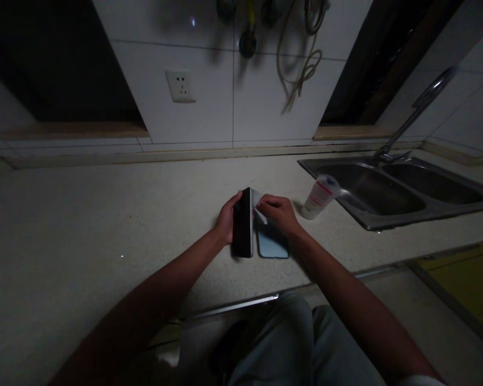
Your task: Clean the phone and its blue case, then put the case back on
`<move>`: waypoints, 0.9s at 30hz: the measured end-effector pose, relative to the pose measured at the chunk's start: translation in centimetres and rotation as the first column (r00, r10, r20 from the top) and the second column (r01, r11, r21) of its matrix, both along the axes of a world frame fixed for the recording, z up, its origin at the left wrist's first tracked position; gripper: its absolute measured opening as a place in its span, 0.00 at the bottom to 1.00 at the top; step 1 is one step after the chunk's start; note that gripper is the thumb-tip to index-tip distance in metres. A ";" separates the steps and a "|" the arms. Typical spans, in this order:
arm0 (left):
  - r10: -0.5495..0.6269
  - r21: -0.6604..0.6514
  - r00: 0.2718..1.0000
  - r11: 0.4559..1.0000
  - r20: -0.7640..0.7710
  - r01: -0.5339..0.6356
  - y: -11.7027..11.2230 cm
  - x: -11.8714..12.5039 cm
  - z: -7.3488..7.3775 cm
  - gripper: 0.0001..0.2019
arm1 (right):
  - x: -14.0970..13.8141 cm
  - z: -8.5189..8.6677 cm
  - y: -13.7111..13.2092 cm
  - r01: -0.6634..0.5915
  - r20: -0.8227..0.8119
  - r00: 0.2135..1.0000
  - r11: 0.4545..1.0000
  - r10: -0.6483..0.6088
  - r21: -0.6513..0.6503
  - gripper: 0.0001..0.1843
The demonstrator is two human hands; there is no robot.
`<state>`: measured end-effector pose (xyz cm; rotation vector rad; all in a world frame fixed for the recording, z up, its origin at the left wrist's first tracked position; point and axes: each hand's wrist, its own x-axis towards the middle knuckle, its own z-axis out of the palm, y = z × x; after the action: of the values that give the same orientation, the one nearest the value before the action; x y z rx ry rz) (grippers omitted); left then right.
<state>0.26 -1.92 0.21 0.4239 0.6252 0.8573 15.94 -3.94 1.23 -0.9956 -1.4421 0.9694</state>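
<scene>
Phone (242, 223) stands on edge, long axis pointing away; left hand (226, 219) grips it, right hand (279, 212) pinches a wipe (258, 206).

counter (104, 214): pale speckled stone, running left to right under a tiled wall
sink (406, 214): double steel basin set into the counter's right end
bottle (320, 197): white with a pink label, just beside the sink's left rim
light blue phone case (272, 244): flat near the front edge, middle
</scene>
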 end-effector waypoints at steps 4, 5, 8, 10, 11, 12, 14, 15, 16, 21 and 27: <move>0.066 -0.019 0.998 0.998 0.003 -0.065 0.2 -0.1 0.2 0.17 | 0.0 0.2 -0.4 -0.076 0.006 0.997 0.996 0.076 0.049 0.11; 0.076 -0.024 0.997 0.997 0.001 -0.076 0.2 -0.1 0.3 0.17 | 0.0 0.1 -0.4 -0.101 0.025 0.995 0.994 0.100 0.051 0.10; 0.100 -0.029 0.995 0.995 -0.008 -0.100 0.2 -0.1 0.4 0.19 | 0.0 -0.1 -0.5 -0.126 0.063 0.990 0.992 0.125 0.025 0.10; 0.101 -0.014 0.995 0.995 -0.019 -0.101 0.1 -0.1 0.5 0.19 | 0.1 -0.4 -0.4 -0.113 0.063 0.992 0.994 0.112 0.003 0.11; 0.097 -0.004 0.995 0.995 -0.027 -0.097 0.0 -0.1 0.6 0.19 | 0.1 -0.5 -0.2 -0.107 0.066 0.992 0.994 0.107 -0.005 0.11; 0.086 0.006 0.996 0.996 -0.035 -0.086 -0.1 -0.1 0.8 0.19 | 0.1 -0.7 0.0 -0.101 0.074 0.992 0.995 0.101 -0.009 0.12; 0.050 0.019 0.997 0.999 -0.052 -0.049 -0.3 0.0 1.1 0.19 | 0.2 -1.0 0.3 -0.091 0.089 0.992 0.996 0.092 -0.009 0.12; 0.032 0.023 0.998 0.999 -0.059 -0.031 -0.5 0.0 1.4 0.18 | 0.2 -1.2 0.5 -0.091 0.092 0.992 0.996 0.092 -0.009 0.12; 0.019 0.026 0.998 1.000 -0.064 -0.017 -0.6 0.1 1.6 0.18 | 0.1 -1.4 0.6 -0.091 0.090 0.992 0.996 0.091 -0.008 0.12; 0.020 0.023 0.999 1.000 -0.047 -0.019 -0.9 0.3 1.9 0.17 | 0.0 -1.6 0.8 -0.032 0.076 0.997 0.999 0.032 0.000 0.11; -0.064 -0.005 0.997 0.998 -0.036 0.064 -0.4 0.2 0.6 0.16 | 0.2 -1.2 1.2 0.068 0.011 0.998 0.998 -0.068 -0.011 0.16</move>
<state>0.47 -2.35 0.83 0.4550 0.6432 0.7889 16.10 -2.78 0.07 -1.0526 -1.4041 0.9249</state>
